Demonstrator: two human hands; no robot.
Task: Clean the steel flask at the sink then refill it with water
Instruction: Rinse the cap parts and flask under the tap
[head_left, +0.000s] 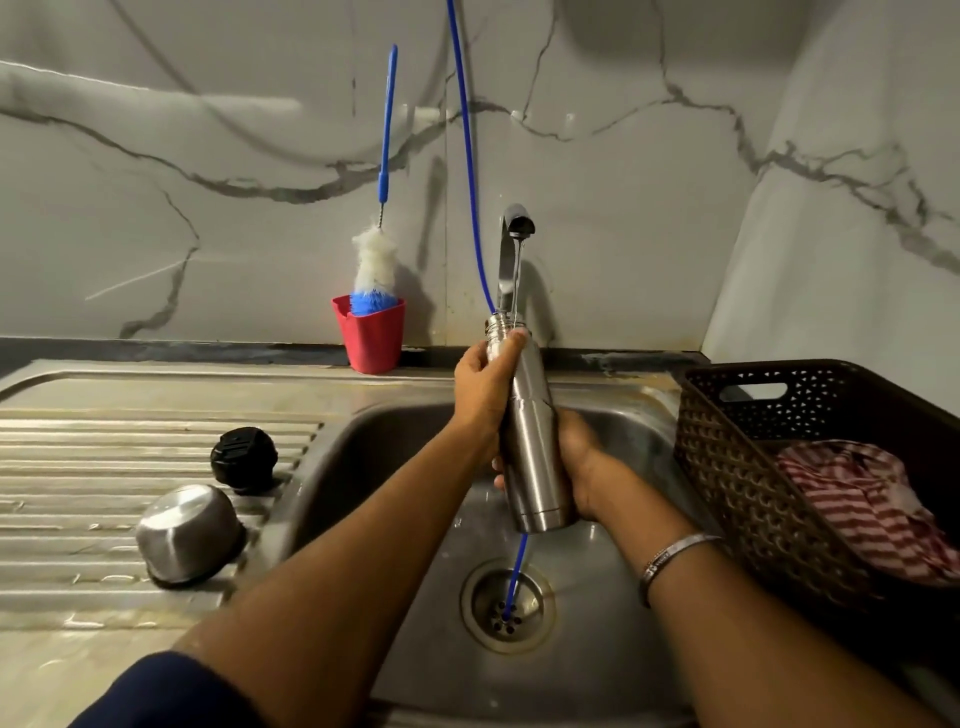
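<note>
The steel flask (532, 436) stands upright over the sink (597, 649), its open threaded mouth under the tap (514, 228). A thin stream of water runs from the tap into the mouth. My left hand (485, 389) grips the flask's neck. Around the lower body my right hand (576, 457) wraps from behind, and its fingertips show at the flask's left side. The black inner cap (244, 457) and the steel outer cap (189, 532) lie on the ribbed drainboard at the left.
A blue hose (470, 171) hangs down past the tap into the drain (506, 605). A red cup (370, 335) holding a blue-handled bottle brush (375, 260) stands against the marble wall. A dark woven basket (727, 467) with a red striped cloth (862, 509) sits right of the sink.
</note>
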